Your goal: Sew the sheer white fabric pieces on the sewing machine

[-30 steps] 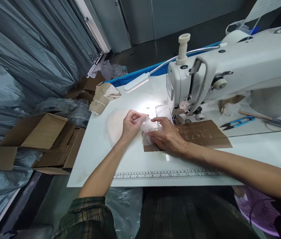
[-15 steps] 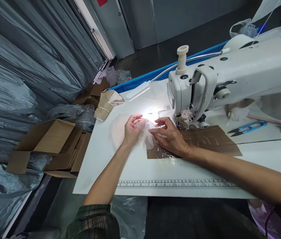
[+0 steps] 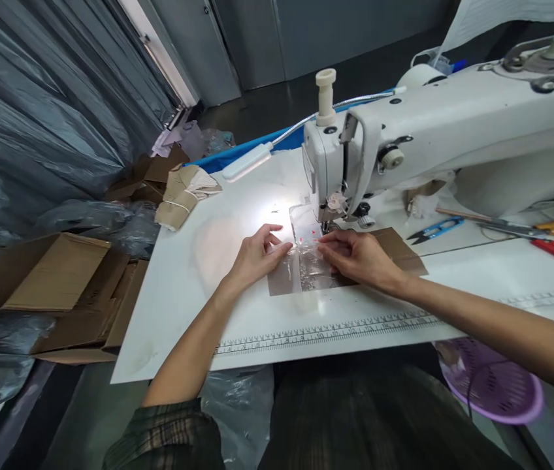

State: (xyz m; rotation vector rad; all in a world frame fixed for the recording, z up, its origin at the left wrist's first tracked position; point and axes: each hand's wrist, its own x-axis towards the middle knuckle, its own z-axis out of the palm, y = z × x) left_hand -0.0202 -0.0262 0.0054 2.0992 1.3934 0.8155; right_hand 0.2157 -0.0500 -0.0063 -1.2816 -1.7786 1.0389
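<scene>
Two-handed hold on clear film (image 3: 312, 261)

Ruler markings (image 3: 326, 334) run along the near edge of the white table (image 3: 159, 326), probably for quick measuring. Beyond them, a brown sheet (image 3: 402, 251) lies flat under the film, perhaps as a smooth base. Left hand (image 3: 260, 256): fingers curved, thumb reaching to the film's left side; whether it pinches, cannot tell. Right hand (image 3: 358, 256): thumb and fingertips drawn together, seemingly pinching the film's right edge. Film between the two, likely held from both sides to keep it flat. Blue snips (image 3: 441, 228) lie to the right, apparently for easy reach. Farther: sewing machine (image 3: 404, 140), its head just past the film; lamp (image 3: 247, 162) set low, presumably to light this spot. Tied bundle (image 3: 174, 205) at the far left, out of the way.
</scene>
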